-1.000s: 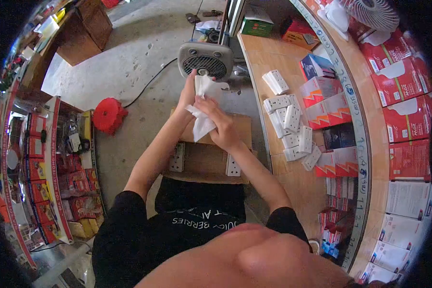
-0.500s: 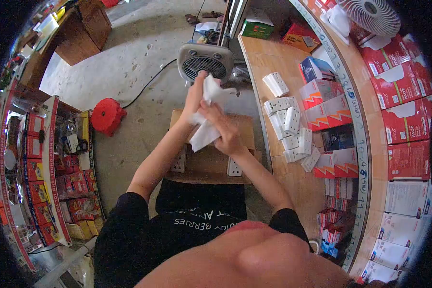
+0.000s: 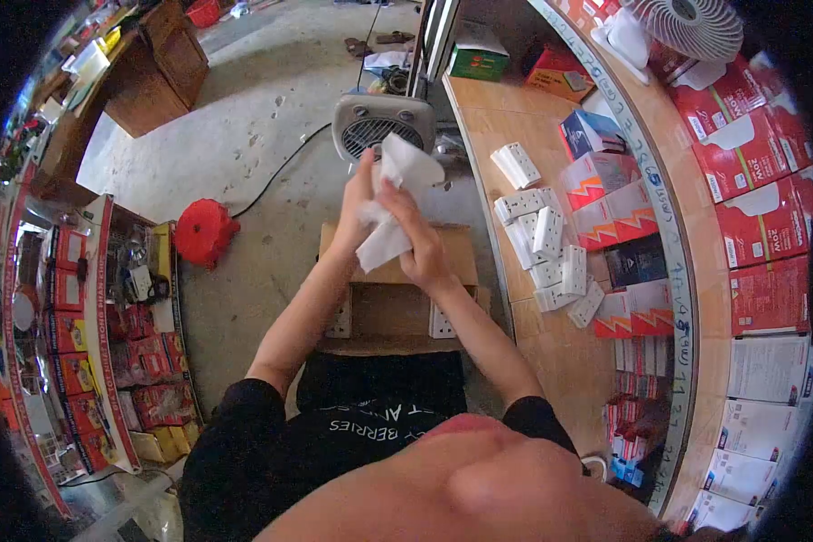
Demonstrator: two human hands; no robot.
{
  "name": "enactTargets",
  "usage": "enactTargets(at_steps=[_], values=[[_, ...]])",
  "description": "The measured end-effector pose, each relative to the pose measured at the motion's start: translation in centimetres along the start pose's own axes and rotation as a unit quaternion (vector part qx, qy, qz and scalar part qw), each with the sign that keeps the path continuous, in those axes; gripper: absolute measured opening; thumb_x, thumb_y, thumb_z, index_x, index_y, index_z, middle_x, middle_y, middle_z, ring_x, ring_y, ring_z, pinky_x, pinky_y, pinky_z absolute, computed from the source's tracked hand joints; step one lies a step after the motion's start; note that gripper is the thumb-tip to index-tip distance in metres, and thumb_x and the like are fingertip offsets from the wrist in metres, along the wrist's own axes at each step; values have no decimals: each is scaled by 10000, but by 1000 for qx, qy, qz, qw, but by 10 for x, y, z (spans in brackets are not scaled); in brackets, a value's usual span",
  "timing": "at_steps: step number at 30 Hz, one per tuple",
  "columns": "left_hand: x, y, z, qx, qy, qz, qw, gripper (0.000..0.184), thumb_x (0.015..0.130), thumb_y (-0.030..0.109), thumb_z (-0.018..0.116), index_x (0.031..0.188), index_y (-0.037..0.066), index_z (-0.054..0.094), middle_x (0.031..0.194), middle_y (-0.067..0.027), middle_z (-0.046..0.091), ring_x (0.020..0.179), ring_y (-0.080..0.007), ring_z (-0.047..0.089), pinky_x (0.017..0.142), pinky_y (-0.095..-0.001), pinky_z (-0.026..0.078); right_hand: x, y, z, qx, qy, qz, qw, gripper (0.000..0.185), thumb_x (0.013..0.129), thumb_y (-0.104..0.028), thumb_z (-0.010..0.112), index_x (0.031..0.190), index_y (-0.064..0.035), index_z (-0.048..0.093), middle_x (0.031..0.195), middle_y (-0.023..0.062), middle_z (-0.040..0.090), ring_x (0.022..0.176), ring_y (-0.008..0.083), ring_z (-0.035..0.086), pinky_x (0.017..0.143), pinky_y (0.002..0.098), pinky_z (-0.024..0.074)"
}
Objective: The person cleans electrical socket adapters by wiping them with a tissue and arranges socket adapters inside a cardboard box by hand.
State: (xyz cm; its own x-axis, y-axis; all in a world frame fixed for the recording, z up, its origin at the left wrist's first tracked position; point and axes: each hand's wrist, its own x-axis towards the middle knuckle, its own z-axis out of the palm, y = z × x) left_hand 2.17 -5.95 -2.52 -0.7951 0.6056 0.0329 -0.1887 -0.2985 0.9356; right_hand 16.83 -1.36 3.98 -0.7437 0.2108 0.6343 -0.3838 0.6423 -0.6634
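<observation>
Both hands are up in front of me over an open cardboard box (image 3: 406, 312), closed around a crumpled white cloth (image 3: 411, 167). One end of the cloth sticks out above the fingers, and another part hangs below the palms. My left hand (image 3: 356, 210) grips it from the left, my right hand (image 3: 415, 233) from the right, fingers bent over it. Whether anything is wrapped inside, I cannot make out. In the box, a white socket strip (image 3: 442, 322) shows at the right side and another white strip (image 3: 339, 321) at the left.
A grey fan heater (image 3: 384, 122) stands just beyond my hands. On the wooden shelf at right lie several white socket strips (image 3: 547, 231) beside boxes with orange bolts (image 3: 605, 181). A red cable reel (image 3: 206, 233) sits on the floor; a stocked rack (image 3: 140, 334) stands left.
My hands still hold the white cloth together. The cloth's upper end has spread wider, and the fingers have shifted slightly on it.
</observation>
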Motion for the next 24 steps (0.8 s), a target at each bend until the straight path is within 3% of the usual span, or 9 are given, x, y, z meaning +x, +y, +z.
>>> enactTargets(at_steps=[2,7,10,11,13,16,17,19,24], values=[[-19,55,6,-236,-13,-171,956,509,882,563,466,986,82,595,782,-35,623,660,-154,592,625,-287,494,-3,-3,0,-1,-29,-23,999,584,697,98,433,1273,2,462,1354,186,440,1293,334,382,1097,427,264],[-20,78,5,-242,76,-91,963,616,857,639,425,1034,67,573,813,-51,612,703,-174,595,641,-311,504,-1,1,4,32,-50,-58,997,548,719,92,395,1253,12,487,1341,205,455,1304,310,379,1088,404,268],[-23,80,6,-251,68,-85,962,637,861,650,399,1039,63,570,825,-47,597,694,-174,582,639,-311,498,-4,12,3,13,19,-8,1000,567,716,102,439,1274,0,460,1377,154,428,1281,288,410,1091,385,278],[-24,79,7,-225,62,-89,968,625,869,648,384,1040,76,570,833,-43,591,686,-172,576,634,-321,496,-3,14,3,97,67,88,989,496,785,58,439,1277,-5,461,1369,144,440,1258,259,431,1069,354,295],[-28,81,16,-218,39,-106,969,623,869,655,371,1028,86,570,844,-39,590,705,-166,575,642,-318,494,-6,17,4,246,140,251,926,359,958,-125,403,1300,-28,450,1312,101,497,1156,172,498,984,282,355],[-32,74,25,-203,-33,-99,974,648,860,692,333,1029,105,549,874,-36,583,802,-165,570,710,-311,484,-23,54,17,326,131,401,846,376,971,-219,427,1287,-16,448,1277,93,514,1148,178,503,993,342,387],[-35,72,32,-198,-52,-65,977,636,875,678,313,1038,107,539,885,-35,585,807,-161,571,712,-302,482,-28,54,18,327,130,402,845,376,971,-219,427,1287,-16,448,1277,93,514,1148,178,503,993,342,387],[-35,65,33,-169,-105,5,980,567,886,620,395,1066,97,519,920,-36,579,849,-146,554,741,-281,457,-21,34,15,535,125,390,739,365,966,-232,438,1282,-48,447,1229,73,543,1115,180,533,954,352,420],[-40,66,32,-11,-124,66,990,457,829,456,603,1084,88,509,941,-25,550,845,-130,527,762,-272,434,-26,30,7,574,123,387,711,378,955,-268,450,1270,-59,452,1194,68,563,1092,197,555,944,369,434]])
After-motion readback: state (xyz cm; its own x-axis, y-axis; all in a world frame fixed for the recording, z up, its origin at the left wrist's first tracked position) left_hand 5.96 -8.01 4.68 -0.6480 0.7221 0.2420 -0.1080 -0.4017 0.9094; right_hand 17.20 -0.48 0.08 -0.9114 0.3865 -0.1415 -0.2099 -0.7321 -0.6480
